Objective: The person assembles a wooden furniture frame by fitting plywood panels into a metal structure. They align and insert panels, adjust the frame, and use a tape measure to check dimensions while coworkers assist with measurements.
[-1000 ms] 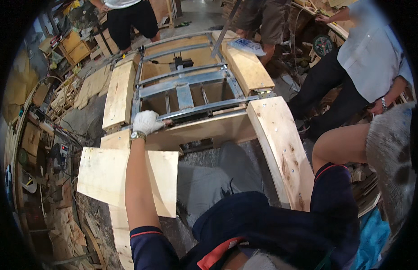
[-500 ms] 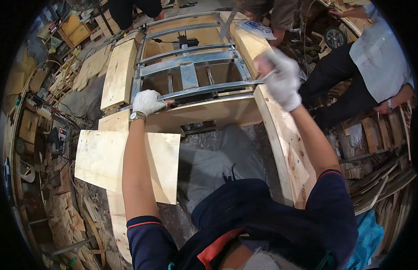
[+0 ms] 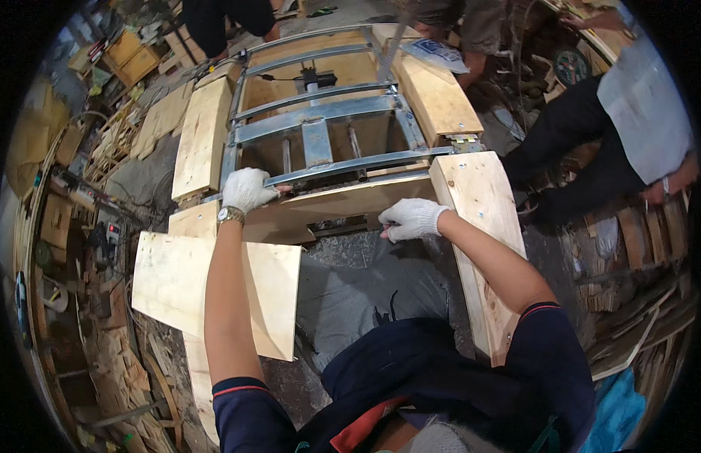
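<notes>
My left hand (image 3: 248, 190), in a white glove with bare fingertips, is closed over the near left corner of a grey metal frame (image 3: 318, 142), beside the top edge of a plywood panel (image 3: 339, 200). In front of that panel, near its rectangular cutout, my gloved right hand (image 3: 414, 219) hangs with its fingers curled together. What those fingers hold, if anything, is hidden. A wooden side box (image 3: 482, 204) with screws stands under my right forearm. Below my left forearm lies a pale plywood board (image 3: 271, 291).
Wooden side boxes (image 3: 203, 140) flank the frame, and a black motor-like unit (image 3: 316, 79) sits among its bars. A person (image 3: 637, 113) stands at the right, with other people's legs (image 3: 229, 23) at the far side. Wood scraps (image 3: 124, 362) litter the floor at left.
My right hand has come down and inward from the frame's right end to the front of the plywood panel. My left hand stays on the frame's corner. The view has shifted slightly.
</notes>
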Available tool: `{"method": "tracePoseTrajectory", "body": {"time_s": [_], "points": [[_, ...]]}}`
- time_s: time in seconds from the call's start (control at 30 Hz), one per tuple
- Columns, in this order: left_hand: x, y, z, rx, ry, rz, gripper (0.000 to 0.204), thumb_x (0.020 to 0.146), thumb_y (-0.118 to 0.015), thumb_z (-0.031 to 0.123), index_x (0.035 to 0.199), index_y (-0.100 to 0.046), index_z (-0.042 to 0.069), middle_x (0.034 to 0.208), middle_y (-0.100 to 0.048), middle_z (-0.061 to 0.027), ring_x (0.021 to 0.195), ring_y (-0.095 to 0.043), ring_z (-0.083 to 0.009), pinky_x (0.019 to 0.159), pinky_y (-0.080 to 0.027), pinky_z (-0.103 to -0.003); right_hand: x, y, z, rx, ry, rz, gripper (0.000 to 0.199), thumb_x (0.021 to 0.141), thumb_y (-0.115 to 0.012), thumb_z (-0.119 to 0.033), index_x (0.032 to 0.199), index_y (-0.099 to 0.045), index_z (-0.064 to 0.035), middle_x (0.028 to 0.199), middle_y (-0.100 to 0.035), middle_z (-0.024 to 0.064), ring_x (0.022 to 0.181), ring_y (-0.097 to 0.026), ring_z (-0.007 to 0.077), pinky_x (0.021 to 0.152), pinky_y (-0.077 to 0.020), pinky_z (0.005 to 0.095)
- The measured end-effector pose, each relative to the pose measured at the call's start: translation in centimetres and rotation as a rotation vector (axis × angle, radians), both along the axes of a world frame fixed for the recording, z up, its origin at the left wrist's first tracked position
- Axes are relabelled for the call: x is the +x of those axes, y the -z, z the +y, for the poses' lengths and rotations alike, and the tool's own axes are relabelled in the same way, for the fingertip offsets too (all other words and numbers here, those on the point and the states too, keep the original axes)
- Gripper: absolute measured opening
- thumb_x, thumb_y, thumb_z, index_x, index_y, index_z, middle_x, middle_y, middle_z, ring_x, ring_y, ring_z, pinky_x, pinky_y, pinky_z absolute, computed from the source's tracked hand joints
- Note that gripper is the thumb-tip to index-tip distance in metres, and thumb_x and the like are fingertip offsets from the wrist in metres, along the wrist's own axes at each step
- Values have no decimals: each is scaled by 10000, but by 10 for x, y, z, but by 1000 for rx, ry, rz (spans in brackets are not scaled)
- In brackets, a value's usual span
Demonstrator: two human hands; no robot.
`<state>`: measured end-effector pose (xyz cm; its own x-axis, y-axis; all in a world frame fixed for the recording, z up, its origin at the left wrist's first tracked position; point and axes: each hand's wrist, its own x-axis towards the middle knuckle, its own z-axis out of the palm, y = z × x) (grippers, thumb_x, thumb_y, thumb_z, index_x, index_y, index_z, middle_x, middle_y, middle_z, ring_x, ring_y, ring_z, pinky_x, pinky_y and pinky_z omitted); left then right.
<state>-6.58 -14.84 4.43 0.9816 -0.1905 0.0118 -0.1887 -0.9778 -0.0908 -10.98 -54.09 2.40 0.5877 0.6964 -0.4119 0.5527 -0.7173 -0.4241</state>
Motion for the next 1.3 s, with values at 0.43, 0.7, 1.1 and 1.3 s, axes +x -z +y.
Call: {"method": "tracePoseTrajectory", "body": {"time_s": [0.43, 0.7, 1.1, 1.3], "points": [[4, 7, 4, -13, -4, 13, 768, 772, -613, 853, 807, -799, 109, 764, -733, -177, 800, -737, -378, 749, -586, -480, 41, -31, 0, 493, 273, -266, 241, 879, -593, -208, 995, -700, -26, 917, -714, 221, 929, -699, 400, 831, -544, 443], [6, 7, 0, -29, 23, -22, 786, 747, -633, 862, 794, -795, 95, 757, -730, -192, 791, -736, -386, 740, -589, -478, 203, -53, -46, 441, 653, -331, 333, 901, -559, -193, 1160, -718, -55, 839, -686, 137, 742, -649, 268, 699, -515, 383], [3, 9, 8, -65, 34, -51, 864, 724, -605, 903, 756, -791, 60, 735, -724, -198, 769, -741, -377, 722, -593, -477, 281, -39, -30, 260, 764, -167, 302, 942, -550, -245, 1161, -743, -165, 629, -518, 28, 429, -440, 159, 405, -344, 379], [4, 3, 5, -41, 1, 14, 829, 736, -619, 886, 832, -805, 84, 786, -737, -218, 828, -746, -394, 772, -594, -494, 275, -44, -30, 247, 797, -154, 274, 943, -556, -284, 1061, -739, -118, 677, -591, 118, 534, -575, 248, 440, -440, 425]]}}
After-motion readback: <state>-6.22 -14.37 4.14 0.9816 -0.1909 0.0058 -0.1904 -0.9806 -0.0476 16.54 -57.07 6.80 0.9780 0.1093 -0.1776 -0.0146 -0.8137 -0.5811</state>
